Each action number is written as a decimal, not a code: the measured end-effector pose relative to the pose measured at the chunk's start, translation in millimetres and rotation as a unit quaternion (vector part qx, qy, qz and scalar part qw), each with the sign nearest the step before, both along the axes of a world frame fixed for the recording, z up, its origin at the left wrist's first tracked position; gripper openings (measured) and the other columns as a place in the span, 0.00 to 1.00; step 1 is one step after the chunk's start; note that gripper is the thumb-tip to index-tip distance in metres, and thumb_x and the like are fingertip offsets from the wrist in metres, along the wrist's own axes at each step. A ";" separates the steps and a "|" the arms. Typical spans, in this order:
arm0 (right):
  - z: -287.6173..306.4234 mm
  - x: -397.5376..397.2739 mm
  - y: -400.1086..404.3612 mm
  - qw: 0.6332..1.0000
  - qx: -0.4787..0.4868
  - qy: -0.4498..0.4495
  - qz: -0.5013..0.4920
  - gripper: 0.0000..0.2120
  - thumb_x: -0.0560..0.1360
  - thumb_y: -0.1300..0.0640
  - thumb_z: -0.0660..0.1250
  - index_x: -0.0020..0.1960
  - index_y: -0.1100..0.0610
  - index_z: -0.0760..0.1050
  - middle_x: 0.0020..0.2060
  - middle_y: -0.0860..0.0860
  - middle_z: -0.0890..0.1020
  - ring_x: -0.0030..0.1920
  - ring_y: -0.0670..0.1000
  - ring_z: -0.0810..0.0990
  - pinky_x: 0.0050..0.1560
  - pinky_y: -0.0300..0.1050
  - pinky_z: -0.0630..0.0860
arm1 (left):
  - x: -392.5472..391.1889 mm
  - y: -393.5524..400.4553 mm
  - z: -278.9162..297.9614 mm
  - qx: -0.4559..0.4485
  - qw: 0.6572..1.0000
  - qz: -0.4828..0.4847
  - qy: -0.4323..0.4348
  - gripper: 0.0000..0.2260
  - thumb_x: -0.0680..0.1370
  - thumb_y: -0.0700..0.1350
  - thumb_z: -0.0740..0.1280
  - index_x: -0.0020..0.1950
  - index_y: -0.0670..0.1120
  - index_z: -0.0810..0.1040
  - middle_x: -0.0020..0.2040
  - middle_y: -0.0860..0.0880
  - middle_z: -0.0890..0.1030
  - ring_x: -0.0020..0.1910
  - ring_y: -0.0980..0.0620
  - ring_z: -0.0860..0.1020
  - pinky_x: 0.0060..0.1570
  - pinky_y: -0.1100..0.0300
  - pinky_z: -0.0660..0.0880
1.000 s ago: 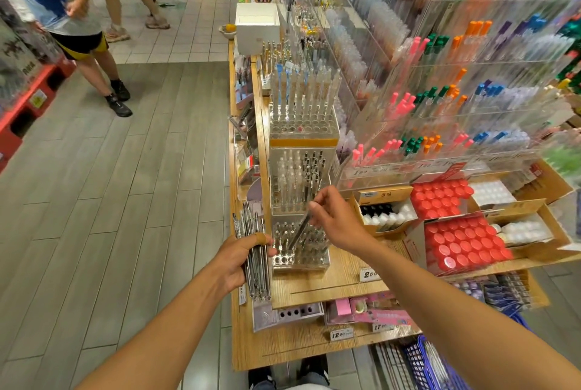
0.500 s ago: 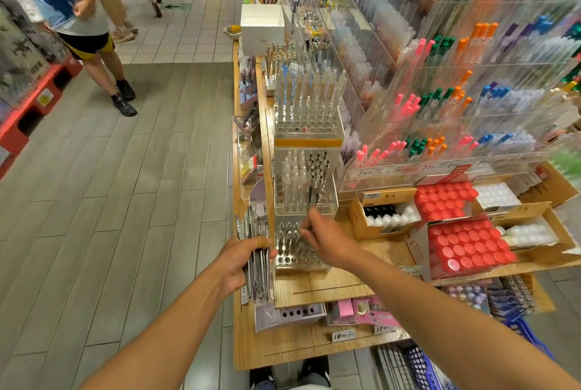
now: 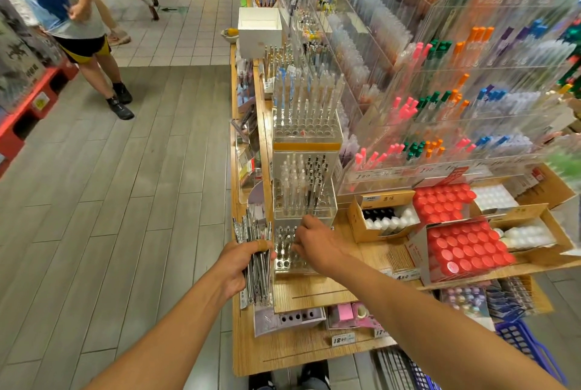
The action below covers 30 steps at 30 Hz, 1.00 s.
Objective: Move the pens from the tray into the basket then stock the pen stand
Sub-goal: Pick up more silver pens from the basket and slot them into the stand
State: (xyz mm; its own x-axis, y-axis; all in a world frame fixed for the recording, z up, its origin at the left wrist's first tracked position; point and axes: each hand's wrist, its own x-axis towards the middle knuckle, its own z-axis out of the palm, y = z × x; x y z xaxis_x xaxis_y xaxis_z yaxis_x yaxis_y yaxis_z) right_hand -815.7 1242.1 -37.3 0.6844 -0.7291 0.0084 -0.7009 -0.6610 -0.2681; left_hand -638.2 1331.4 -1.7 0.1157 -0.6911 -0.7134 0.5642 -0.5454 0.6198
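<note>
the clear acrylic pen stand with rows of round holes [image 3: 287, 251] sat on the wooden shelf [image 3: 317, 290], its lowest tier right ahead of both hands. the left hand [image 3: 243, 263] was just left of the stand, wrapped tight around a bundle of slim silver-and-black pens [image 3: 256, 251] held upright, long axes parallel to the holes. the right hand [image 3: 314, 243] was nearer, over the lower tier with fingertips curled down at the holes; whether it pinched a pen could not be told. the blue plastic basket [image 3: 522, 345] lay below the stand, to the right.

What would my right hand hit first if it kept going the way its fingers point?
Probably the clear pen stand: the right hand has its fingertips already at the stand's lowest tier. Actual contact is hard to judge.
</note>
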 end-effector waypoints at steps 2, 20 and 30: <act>2.7 -0.8 0.3 1.000 0.007 0.010 -0.001 0.10 0.76 0.52 0.69 0.50 0.59 0.79 0.49 0.52 0.75 0.52 0.54 0.74 0.46 0.47 0.75 | -0.1 -1.5 -0.5 -0.002 1.000 0.002 -0.003 0.12 0.70 0.33 0.75 0.51 0.32 0.81 0.42 0.36 0.84 0.36 0.44 0.84 0.30 0.56 0.80; 71.4 14.0 -1.9 0.795 0.517 -0.273 -0.162 0.03 0.81 0.59 0.62 0.51 0.57 0.73 0.39 0.52 0.79 0.33 0.46 0.78 0.34 0.40 0.74 | -6.1 -4.3 4.8 -0.042 0.997 -0.066 0.010 0.17 0.68 0.38 0.77 0.55 0.33 0.82 0.49 0.35 0.84 0.38 0.45 0.84 0.36 0.56 0.82; 68.4 -11.4 -10.6 0.905 0.292 -0.276 -0.141 0.03 0.80 0.57 0.61 0.48 0.53 0.70 0.40 0.54 0.79 0.37 0.48 0.76 0.40 0.49 0.76 | 6.4 -0.1 -0.9 -0.017 0.999 -0.018 0.041 0.07 0.75 0.36 0.70 0.50 0.33 0.80 0.37 0.39 0.82 0.32 0.47 0.82 0.29 0.57 0.80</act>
State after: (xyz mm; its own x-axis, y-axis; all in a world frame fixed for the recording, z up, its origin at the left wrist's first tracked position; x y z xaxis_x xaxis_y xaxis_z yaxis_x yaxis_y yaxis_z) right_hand -827.1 1231.4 31.2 0.4796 -0.8643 -0.1516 -0.4722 -0.1086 -0.8748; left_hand -631.7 1331.3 -2.5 0.0323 -0.7184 -0.6949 0.5947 -0.5450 0.5911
